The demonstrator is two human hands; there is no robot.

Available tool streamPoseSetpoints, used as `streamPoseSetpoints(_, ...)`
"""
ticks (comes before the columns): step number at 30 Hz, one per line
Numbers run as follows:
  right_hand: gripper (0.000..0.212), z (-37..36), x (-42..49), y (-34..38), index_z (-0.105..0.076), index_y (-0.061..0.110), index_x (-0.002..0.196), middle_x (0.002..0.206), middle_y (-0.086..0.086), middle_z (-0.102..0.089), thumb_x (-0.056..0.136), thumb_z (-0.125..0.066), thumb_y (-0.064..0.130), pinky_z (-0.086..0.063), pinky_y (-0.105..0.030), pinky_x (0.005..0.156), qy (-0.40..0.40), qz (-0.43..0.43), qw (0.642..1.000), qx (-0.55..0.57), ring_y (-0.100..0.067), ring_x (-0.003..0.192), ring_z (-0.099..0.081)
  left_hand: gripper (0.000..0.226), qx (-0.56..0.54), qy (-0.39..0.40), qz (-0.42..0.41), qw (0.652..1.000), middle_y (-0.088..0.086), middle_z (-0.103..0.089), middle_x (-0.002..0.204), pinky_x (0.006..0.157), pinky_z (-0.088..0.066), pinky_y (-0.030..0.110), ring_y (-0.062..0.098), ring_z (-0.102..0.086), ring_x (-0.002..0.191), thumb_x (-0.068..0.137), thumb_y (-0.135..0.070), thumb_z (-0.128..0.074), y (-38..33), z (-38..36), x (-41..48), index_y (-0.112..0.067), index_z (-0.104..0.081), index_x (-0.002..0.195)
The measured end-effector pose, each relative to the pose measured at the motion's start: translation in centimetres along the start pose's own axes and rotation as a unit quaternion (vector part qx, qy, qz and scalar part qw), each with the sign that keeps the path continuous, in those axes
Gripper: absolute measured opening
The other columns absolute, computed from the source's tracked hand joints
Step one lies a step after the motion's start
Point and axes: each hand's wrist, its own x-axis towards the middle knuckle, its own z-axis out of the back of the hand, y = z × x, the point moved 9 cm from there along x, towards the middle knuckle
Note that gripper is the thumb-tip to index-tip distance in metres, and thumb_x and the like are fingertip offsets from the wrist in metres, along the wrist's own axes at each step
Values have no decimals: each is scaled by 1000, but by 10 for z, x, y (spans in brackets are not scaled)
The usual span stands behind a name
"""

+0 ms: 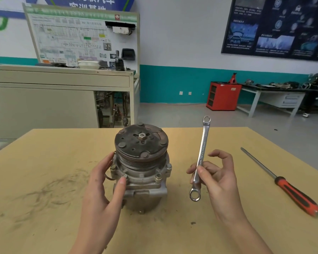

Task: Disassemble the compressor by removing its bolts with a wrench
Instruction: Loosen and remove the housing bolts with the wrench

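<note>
compressor (141,171) stood upright on counter (44,180), braced by flat left hand (103,184) | wrench (200,158) pinched mid-shank in right hand (215,176) | risk: bolt (158,176) rounded if ring half-seated; body tipped under torque

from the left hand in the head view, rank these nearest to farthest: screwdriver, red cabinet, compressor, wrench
1. compressor, touched by the left hand
2. wrench, just right of it, held in the right hand
3. screwdriver, lying farther right
4. red cabinet, far back across the room
</note>
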Motion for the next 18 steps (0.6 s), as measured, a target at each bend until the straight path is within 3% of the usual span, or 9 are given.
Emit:
streamPoseSetpoints(8,38,-3,-6,11,-42,26,105,79,-11,-71,91,-49,-8,-48,-24,55,27,18,998,-45,-16,58,-56,50,9,-2,-12,1000,-40,-46,129,99,-34,24,-5,-45,127,82,-34,-52,0,-4,1,-53,-41,127)
streamPoseSetpoints(12,35,2,-12,19,-68,25,95,83,-14,-72,95,-42,0,-50,-24,57,25,28,999,15,-20,59,-62,50,20,-1,-19,1000,-45,-43,127,97,-32,16,-13,-41,125,83,-36,-51,1,-2,1,-53,-39,128)
streamPoseSetpoints(14,34,7,-14,29,-72,19,93,87,-18,-72,87,-41,6,-50,-23,61,40,47,997,45,-27,67,-65,51,25,-6,-20,999,-42,-43,130,97,-31,13,-13,-40,126,83,-35,-51,-1,0,0,-52,-38,130)
streamPoseSetpoints(16,29,8,-15,41,-70,21,93,80,-14,-72,83,-48,6,-50,-19,65,60,65,996,-13,-23,72,-67,50,32,-14,-24,999,-38,-42,133,98,-31,12,-12,-39,128,87,-36,-53,-4,1,1,-51,-36,131)
streamPoseSetpoints(18,22,12,-15,43,-68,21,82,66,-12,-68,83,-62,1,-49,-13,62,51,69,994,-70,-15,63,-65,50,38,-12,-31,999,-40,-37,136,100,-29,8,-12,-35,130,92,-40,-54,-7,0,2,-51,-31,135)
